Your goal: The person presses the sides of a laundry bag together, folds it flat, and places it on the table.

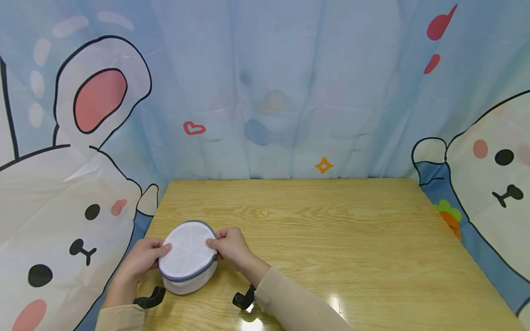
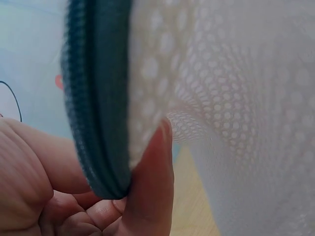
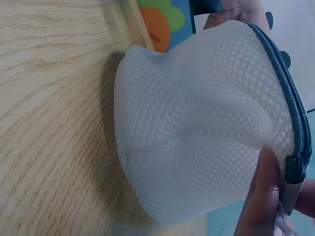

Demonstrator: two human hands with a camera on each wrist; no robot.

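A round white mesh laundry bag (image 1: 188,248) stands on the left part of the wooden table, its flat mesh top facing up. A blue-grey zipper (image 3: 283,73) runs round the top edge. My left hand (image 1: 142,258) pinches that edge on the left, thumb on top in the head view. On the right side my right hand (image 1: 235,248) pinches the edge close to the zipper's end (image 3: 295,169). Soft folds dent the mesh side wall (image 3: 197,118) in the right wrist view. The left wrist view shows the zipper band between thumb and fingers. What the bag contains cannot be told.
The wooden table (image 1: 331,239) extends far to the right of the bag. Behind it hangs a pale blue curtain (image 1: 281,92) with cartoon animals, which also flanks both table sides. A black wrist device (image 1: 151,298) sits at my left wrist, another (image 1: 243,299) at my right.
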